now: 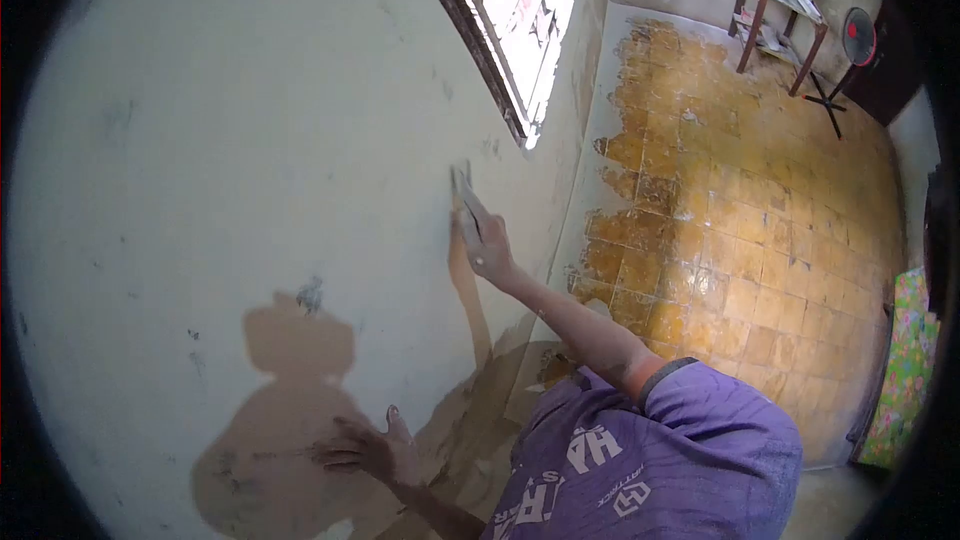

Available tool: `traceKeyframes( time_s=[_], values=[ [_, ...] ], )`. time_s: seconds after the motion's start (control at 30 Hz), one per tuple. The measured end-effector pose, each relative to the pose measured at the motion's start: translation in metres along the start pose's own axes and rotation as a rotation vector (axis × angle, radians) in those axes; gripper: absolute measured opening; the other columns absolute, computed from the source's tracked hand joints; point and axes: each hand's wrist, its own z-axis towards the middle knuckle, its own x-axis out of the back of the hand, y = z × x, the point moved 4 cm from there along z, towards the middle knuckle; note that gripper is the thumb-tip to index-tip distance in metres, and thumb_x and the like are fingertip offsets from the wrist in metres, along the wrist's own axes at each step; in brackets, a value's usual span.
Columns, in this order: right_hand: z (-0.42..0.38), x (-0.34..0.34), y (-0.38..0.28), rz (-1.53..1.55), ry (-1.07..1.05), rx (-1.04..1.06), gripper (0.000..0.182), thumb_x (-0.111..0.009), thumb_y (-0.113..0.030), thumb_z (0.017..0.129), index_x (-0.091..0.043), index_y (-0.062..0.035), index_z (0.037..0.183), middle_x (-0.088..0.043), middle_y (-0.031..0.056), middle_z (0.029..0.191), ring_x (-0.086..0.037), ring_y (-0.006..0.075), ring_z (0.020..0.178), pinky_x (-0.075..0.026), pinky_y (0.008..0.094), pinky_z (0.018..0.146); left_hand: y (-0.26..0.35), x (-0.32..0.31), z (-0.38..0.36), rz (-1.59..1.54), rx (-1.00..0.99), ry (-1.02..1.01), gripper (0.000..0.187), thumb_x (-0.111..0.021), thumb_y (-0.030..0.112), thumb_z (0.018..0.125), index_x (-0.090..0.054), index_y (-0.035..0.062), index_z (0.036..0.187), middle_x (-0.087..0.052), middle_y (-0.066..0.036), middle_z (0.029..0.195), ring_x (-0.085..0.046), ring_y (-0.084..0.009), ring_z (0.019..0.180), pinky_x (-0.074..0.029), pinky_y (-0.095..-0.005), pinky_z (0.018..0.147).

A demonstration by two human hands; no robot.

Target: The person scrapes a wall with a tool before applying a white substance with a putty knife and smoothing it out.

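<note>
My right hand (487, 245) reaches up to the pale wall (250, 140), its fingers wrapped round a thin flat tool (461, 186) that looks like a scraper. The tool's tip is at the wall surface, below the window corner; its exact shape is hard to make out. Lower down, my left hand (368, 448) lies against the wall in shadow, fingers spread and thumb apart, holding nothing.
A barred window (520, 20) is at the top. Yellow floor tiles (740, 240) with pale smears stretch to the right. Beyond them stand a wooden table (760, 0) with items on it and a fan (858, 37). Floral cloth (900, 370) is at the right edge.
</note>
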Motion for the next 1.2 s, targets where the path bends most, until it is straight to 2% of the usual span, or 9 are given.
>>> traceKeyframes(
  time_s=[0.13,0.23,0.33,0.43,0.73,0.8,0.9,1.03,1.2],
  values=[
    [-0.116,-0.025,0.141,-0.183,0.197,-0.097,0.039,-0.046,-0.019,0.097,-0.052,0.0012,0.13,-0.065,0.0173,0.093,-0.06,0.0265,0.085,-0.049,0.0384,0.075,0.004,0.011,0.003,-0.107,0.002,-0.038,0.097,-0.054,0.059,0.088,-0.005,0.0045,0.152,0.003,-0.041,0.149,0.004,-0.0647,0.135,-0.005,-0.0744,0.105],
    [-0.199,-0.056,0.239,0.308,-0.212,-1.359,0.026,-0.049,-0.017,0.094,-0.054,-0.0055,0.116,-0.057,0.0083,0.099,-0.054,0.0196,0.089,-0.046,0.0342,0.067,0.005,0.014,0.006,-0.095,-0.006,-0.016,0.099,-0.061,0.057,0.085,-0.005,0.013,0.154,0.006,-0.037,0.153,0.005,-0.0575,0.14,-0.002,-0.0682,0.11],
    [-0.111,-0.062,0.171,0.323,0.04,-1.07,0.021,-0.051,-0.018,0.094,-0.052,-0.0072,0.112,-0.054,0.0069,0.095,-0.053,0.02,0.09,-0.045,0.0346,0.066,0.006,0.015,0.004,-0.101,0.047,-0.15,0.098,-0.061,0.056,0.086,-0.007,0.0123,0.154,0.007,-0.035,0.153,0.005,-0.0563,0.14,-0.003,-0.0675,0.111],
    [0.004,-0.019,0.047,-0.285,0.354,0.059,0.028,-0.057,-0.016,0.093,-0.055,0.0017,0.115,-0.055,0.0189,0.109,-0.052,0.028,0.099,-0.043,0.0381,0.089,0.008,0.025,0.007,-0.112,0.011,-0.09,0.096,-0.061,0.056,0.085,-0.011,0.0117,0.154,0.007,-0.035,0.153,0.007,-0.0565,0.14,-0.003,-0.0672,0.111],
    [0.019,-0.022,-0.019,-0.484,0.366,0.441,0.027,-0.053,-0.007,0.089,-0.058,0.0077,0.112,-0.06,0.0258,0.092,-0.058,0.0392,0.087,-0.044,0.0459,0.072,0.003,0.035,0.011,-0.283,0.005,-0.169,0.091,-0.063,0.05,0.086,-0.015,0.0131,0.154,0.008,-0.033,0.154,0.012,-0.0542,0.14,-0.004,-0.0673,0.112],
    [-0.022,-0.023,0.009,-0.061,0.106,-0.181,0.048,-0.059,-0.019,0.088,-0.049,0.0048,0.128,-0.059,0.0255,0.102,-0.057,0.041,0.099,-0.044,0.0499,0.081,-0.001,0.037,0.01,-0.332,0.016,-0.258,0.089,-0.062,0.05,0.086,-0.016,0.0135,0.154,0.007,-0.032,0.155,0.012,-0.0531,0.141,-0.004,-0.0666,0.112],
    [-0.042,-0.035,0.063,-0.456,0.245,0.034,0.023,-0.06,-0.019,0.089,-0.062,0.0006,0.102,-0.06,0.0176,0.1,-0.059,0.0261,0.084,-0.046,0.0392,0.062,-0.008,0.04,0.005,-0.385,-0.007,-0.237,0.085,-0.058,0.051,0.088,-0.017,0.0162,0.154,0.001,-0.028,0.157,0.002,-0.0511,0.143,-0.009,-0.0651,0.113],
    [0.094,0.007,0.001,0.514,0.264,-0.137,0.017,-0.062,-0.025,0.089,-0.058,-0.0082,0.092,-0.055,0.0025,0.079,-0.052,0.0115,0.067,-0.04,0.0285,0.053,-0.016,0.049,0.0,-0.468,-0.037,-0.188,0.081,-0.059,0.047,0.089,-0.02,0.0166,0.153,-0.006,-0.024,0.158,-0.006,-0.0463,0.145,-0.013,-0.0626,0.114],
    [0.193,0.037,-0.047,-0.132,0.225,0.247,0.03,-0.059,-0.028,0.09,-0.055,-0.0007,0.101,-0.059,0.0146,0.085,-0.056,0.0254,0.069,-0.046,0.0391,0.061,-0.017,0.058,-0.003,-0.581,-0.013,-0.092,0.077,-0.062,0.04,0.088,-0.025,0.0147,0.151,-0.011,-0.023,0.158,-0.009,-0.0431,0.146,-0.013,-0.0605,0.115]
  ],
)
